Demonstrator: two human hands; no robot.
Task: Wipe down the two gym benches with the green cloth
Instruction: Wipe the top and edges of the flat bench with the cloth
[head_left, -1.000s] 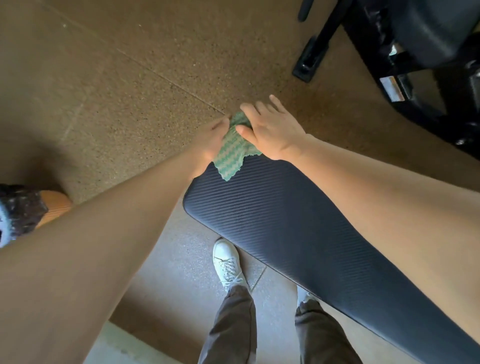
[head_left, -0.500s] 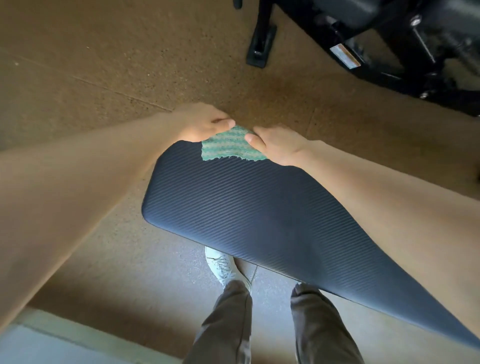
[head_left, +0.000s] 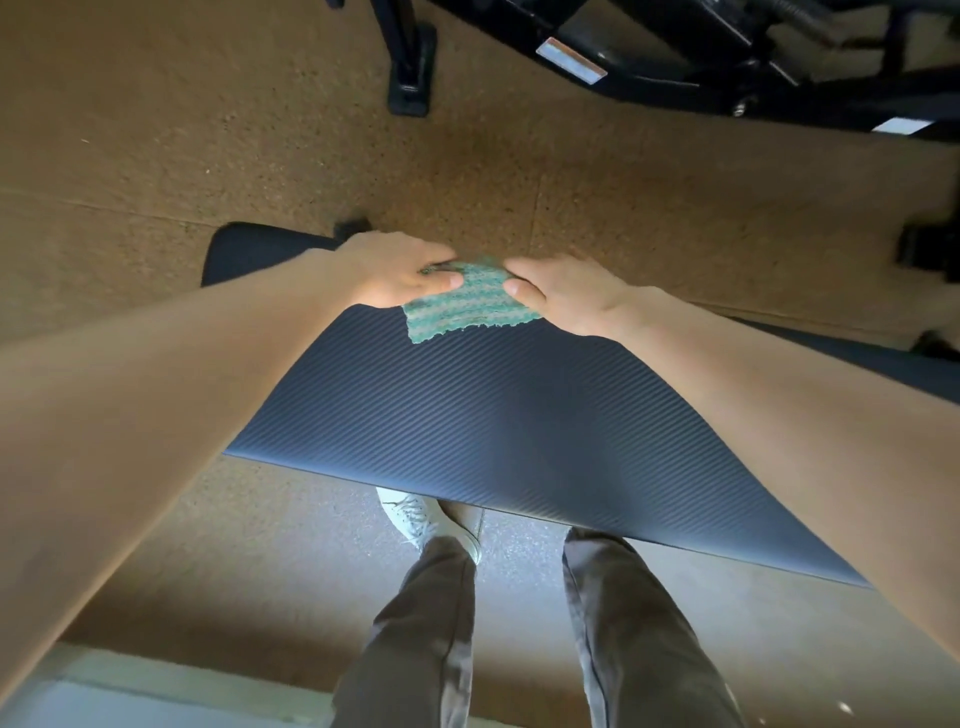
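Both hands pinch the green cloth (head_left: 462, 304) at the bench pad's (head_left: 519, 426) twelve-o'clock edge: left hand (head_left: 402, 273) at nine, right hand (head_left: 563, 296) at three; unwiped pad lies toward six.

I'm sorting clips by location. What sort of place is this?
Most likely a gym: a padded bench with ribbed dark upholstery, a speckled rubber floor, and the black steel frame of other equipment beyond.

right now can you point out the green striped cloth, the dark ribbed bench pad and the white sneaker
green striped cloth (head_left: 467, 304): head view, middle of the flat part lying on the pad
dark ribbed bench pad (head_left: 509, 426): head view, bare centre of its top surface
white sneaker (head_left: 415, 514): head view, laced upper below the pad's near edge
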